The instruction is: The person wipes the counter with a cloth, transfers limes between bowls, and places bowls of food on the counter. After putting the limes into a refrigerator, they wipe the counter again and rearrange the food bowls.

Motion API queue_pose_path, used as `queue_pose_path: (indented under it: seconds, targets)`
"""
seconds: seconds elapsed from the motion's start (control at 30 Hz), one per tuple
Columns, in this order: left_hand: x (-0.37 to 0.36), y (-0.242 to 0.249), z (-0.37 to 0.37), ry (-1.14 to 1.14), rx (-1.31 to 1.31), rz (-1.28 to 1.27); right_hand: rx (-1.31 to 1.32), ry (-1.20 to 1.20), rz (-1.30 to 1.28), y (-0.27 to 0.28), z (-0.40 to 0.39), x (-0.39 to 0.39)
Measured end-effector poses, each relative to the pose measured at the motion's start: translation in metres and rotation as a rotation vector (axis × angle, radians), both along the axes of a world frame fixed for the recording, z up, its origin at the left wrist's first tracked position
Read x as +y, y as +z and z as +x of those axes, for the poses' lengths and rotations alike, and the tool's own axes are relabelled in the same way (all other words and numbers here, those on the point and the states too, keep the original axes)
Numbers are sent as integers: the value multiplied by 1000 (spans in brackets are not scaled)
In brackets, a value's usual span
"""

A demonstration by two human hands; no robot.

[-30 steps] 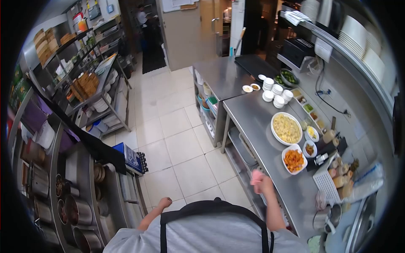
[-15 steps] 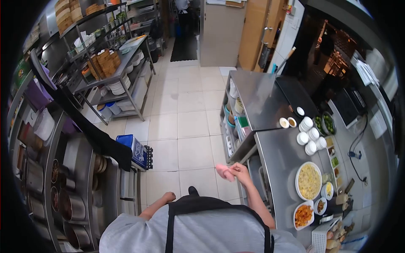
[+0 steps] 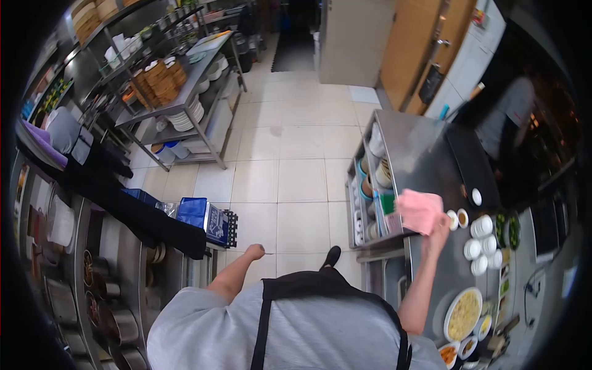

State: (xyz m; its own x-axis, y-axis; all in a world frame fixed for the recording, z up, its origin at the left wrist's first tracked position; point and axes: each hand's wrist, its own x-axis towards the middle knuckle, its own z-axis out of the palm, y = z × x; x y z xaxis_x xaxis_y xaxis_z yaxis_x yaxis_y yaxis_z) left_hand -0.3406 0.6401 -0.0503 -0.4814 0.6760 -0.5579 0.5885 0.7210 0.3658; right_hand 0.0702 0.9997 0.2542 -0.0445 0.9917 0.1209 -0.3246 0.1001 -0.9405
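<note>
My right hand [image 3: 438,229] is closed on a corner of a pink cloth [image 3: 419,211], held up in front of the steel counter's near edge. The cloth spreads out flat to the left of my fingers and covers part of the shelf front. Low over the tiled floor, my left hand [image 3: 255,251] is closed at my other side. A thin, small tip [image 3: 269,253] sticks out from it, too small to name.
The steel counter [image 3: 410,139] on the right bears stacked white cups [image 3: 472,249], a bowl of yellow food [image 3: 464,314] and sauce dishes [image 3: 462,218]. A person [image 3: 515,114] stands beyond it. Left are a shelf rack with pots [image 3: 123,327] and a blue box [image 3: 192,209].
My right hand has risen and moved right and forward, and the bunched pink cloth has opened out. My left hand has come forward. A person has appeared behind the counter, another at the left.
</note>
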Motion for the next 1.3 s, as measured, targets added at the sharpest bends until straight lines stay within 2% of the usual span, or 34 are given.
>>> queue_pose_path:
  seconds: [0.03, 0.1, 0.17, 0.2, 0.23, 0.3, 0.33, 0.4, 0.43, 0.5, 0.63, 0.7, 0.8, 0.83, 0.9, 0.93, 0.97, 1.03, 1.1, 1.13, 1.17, 1.2, 1.23, 1.3]
  targets:
    - [17, 6, 4, -16, -26, 1, 15, -76, 26, -8, 8, 21]
    - [45, 11, 2, -15, -52, 5, -592, -196, 93, -69, 39, 78]
    - [66, -15, 0, -121, -31, -58, -1201, -349, 415, -70, 20, 79]
    - [76, -19, -2, -238, -5, -105, -1356, -404, 403, -88, 12, 89]
    - [89, -11, -2, -283, 17, -191, -1426, -303, 342, -94, 1, 102]
    - [109, 3, -12, -292, -10, -226, -1808, -111, 252, -91, -40, 124]
    - [121, 7, -24, -274, -5, -224, -1779, -45, 236, -118, -49, 151]
    - [143, 12, -46, -152, 13, -172, -1803, -53, 234, -132, -71, 208]
    - [157, 27, -51, 55, 33, -121, -1829, -71, 213, -134, -85, 233]
    - [179, 40, -65, 213, 49, -15, -1804, -91, 224, -128, -116, 278]
    - [224, 48, -77, 208, 22, 11, -1789, -146, 204, -133, -169, 358]
    - [236, 35, -79, 99, -42, 1, -1757, -173, 184, -136, -197, 384]
    - [255, 15, -94, -65, -87, -198, -1741, -156, 172, -126, -238, 408]
    - [267, 18, -106, -65, -90, -192, -1743, -160, 177, -125, -248, 414]
    - [287, 25, -127, -227, -112, -375, -1753, -145, 201, -124, -258, 419]
    - [299, 16, -146, -251, -73, -385, -1757, -161, 200, -119, -265, 418]
    - [315, 10, -169, -389, -62, -414, -1717, -208, 219, -113, -267, 413]
    - [349, -3, -212, -318, 27, -340, -1692, -287, 206, -121, -259, 405]
    - [395, 10, -251, -314, 79, -317, -1593, -264, 494, -157, -246, 399]
    - [419, 17, -267, -312, 108, -269, -1611, -308, 431, -157, -242, 390]
    - [444, 24, -282, -399, 118, -285, -1641, -202, 404, -144, -241, 369]
    - [472, 30, -294, -392, 132, -250, -1661, -102, 355, -132, -239, 347]
    - [503, 34, -304, -400, 144, -219, -1675, -165, 233, -122, -237, 328]
    - [548, 13, -325, -650, 183, -188, -1573, -83, 262, -103, -227, 291]
